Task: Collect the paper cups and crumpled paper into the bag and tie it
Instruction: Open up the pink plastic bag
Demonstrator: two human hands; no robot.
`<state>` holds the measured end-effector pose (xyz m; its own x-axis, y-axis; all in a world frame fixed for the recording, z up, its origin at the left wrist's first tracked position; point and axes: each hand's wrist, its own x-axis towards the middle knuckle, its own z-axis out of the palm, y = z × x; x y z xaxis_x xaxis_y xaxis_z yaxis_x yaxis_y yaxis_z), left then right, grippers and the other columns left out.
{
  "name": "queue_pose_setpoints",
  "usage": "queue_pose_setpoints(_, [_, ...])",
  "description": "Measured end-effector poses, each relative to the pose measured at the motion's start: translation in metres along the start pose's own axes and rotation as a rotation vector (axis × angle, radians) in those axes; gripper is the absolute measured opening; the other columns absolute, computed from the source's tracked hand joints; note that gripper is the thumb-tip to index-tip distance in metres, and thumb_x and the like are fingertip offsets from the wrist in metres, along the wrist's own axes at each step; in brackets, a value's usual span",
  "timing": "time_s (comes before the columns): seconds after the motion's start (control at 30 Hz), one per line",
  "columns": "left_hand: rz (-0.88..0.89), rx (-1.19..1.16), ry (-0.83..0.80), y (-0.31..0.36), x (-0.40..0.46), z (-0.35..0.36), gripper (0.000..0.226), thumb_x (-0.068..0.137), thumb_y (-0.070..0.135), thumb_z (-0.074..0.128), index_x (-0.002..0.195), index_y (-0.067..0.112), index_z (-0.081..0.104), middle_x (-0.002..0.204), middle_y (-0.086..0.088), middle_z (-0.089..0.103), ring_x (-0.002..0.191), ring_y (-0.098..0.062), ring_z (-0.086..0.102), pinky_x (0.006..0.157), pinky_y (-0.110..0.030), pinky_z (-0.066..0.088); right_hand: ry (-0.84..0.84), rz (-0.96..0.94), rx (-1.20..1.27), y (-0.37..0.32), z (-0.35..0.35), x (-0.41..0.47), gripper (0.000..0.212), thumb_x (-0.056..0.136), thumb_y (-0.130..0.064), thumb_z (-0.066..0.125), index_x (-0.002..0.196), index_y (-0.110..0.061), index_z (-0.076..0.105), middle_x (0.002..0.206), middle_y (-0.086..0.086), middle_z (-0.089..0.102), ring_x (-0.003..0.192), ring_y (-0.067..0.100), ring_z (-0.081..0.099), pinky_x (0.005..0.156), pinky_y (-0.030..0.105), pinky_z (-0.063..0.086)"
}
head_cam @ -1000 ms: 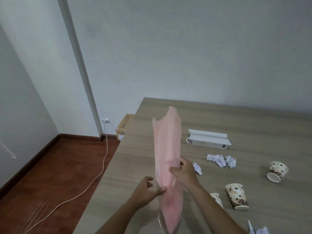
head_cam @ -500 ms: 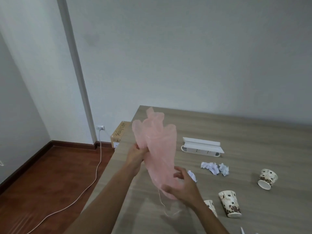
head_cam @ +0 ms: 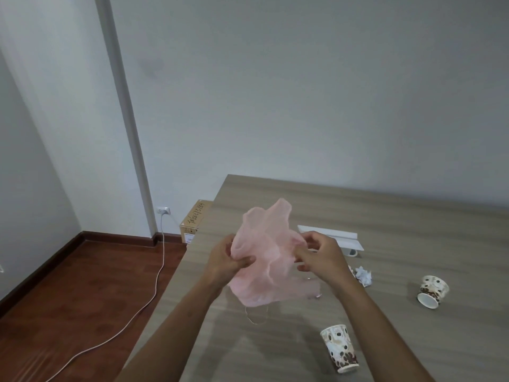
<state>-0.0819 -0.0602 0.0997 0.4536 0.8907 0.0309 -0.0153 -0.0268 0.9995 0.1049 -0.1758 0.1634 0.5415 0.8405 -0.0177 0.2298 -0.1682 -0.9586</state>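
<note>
On the far left a white cable [head_cam: 154,293] runs from a wall socket [head_cam: 164,210] across the wooden floor, and a cardboard box [head_cam: 194,221] stands against the wall beside the table's [head_cam: 385,216] far left corner.

The left hand [head_cam: 223,260] pinches a fold of the thin pink bag [head_cam: 264,257] between thumb and curled fingers. The bag hangs bunched in the air above the table, between the two hands, with a loose string [head_cam: 256,317] dangling below it. The right hand [head_cam: 319,256] grips the bag's other side with fingers curled; exactly which layer it holds I cannot tell.

The step in hand looks to be opening the bag. To do it well, each hand should hold only one layer of the rim, then draw apart so the mouth spreads wide; rubbing the film between the fingertips helps separate stuck layers. A light pull is enough, since such thin plastic probably tears easily.

Behind the right hand lies a white holder [head_cam: 341,238]. Right of the wrist sits crumpled paper [head_cam: 363,275]. One paper cup [head_cam: 341,348] stands upside down near the right forearm, and another cup [head_cam: 432,290] lies tipped farther right. All of these are not yet collected.
</note>
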Motion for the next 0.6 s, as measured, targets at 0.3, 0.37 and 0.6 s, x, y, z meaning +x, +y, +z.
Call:
queue_pose_setpoints(0.3, [0.03, 0.026, -0.208, 0.058, -0.007, -0.035, 0.082, 0.064, 0.077, 0.061, 0.129, 0.027, 0.059, 0.126, 0.005, 0.067, 0.119, -0.009, 0.059, 0.102, -0.036, 0.042, 0.127, -0.037, 0.012, 0.007, 0.008, 0.0, 0.005, 0.083, -0.019, 0.066, 0.082, -0.017, 0.071, 0.08, 0.004, 0.074, 0.073, 0.015, 0.067, 0.071, 0.033, 0.054])
queue_pose_setpoints(0.37, [0.063, 0.361, -0.146, 0.064, -0.006, -0.026, 0.056, 0.065, 0.064, 0.074, 0.106, 0.026, 0.07, 0.101, 0.005, 0.073, 0.094, -0.006, 0.067, 0.088, -0.029, 0.052, 0.117, -0.055, 0.036, 0.006, 0.013, -0.002, 0.005, 0.084, -0.018, 0.068, 0.085, -0.014, 0.071, 0.081, 0.006, 0.074, 0.072, 0.015, 0.065, 0.069, 0.032, 0.052])
queue_pose_setpoints(0.6, [-0.181, 0.107, -0.064, 0.064, -0.015, -0.033, 0.015, 0.086, 0.011, 0.072, 0.091, -0.002, 0.071, 0.087, -0.018, 0.073, 0.078, -0.025, 0.068, 0.065, -0.028, 0.057, -0.126, 0.203, 0.44, 0.005, 0.003, -0.005, 0.01, 0.089, -0.002, 0.065, 0.097, -0.002, 0.07, 0.077, 0.007, 0.073, 0.062, 0.014, 0.068, 0.054, 0.021, 0.053])
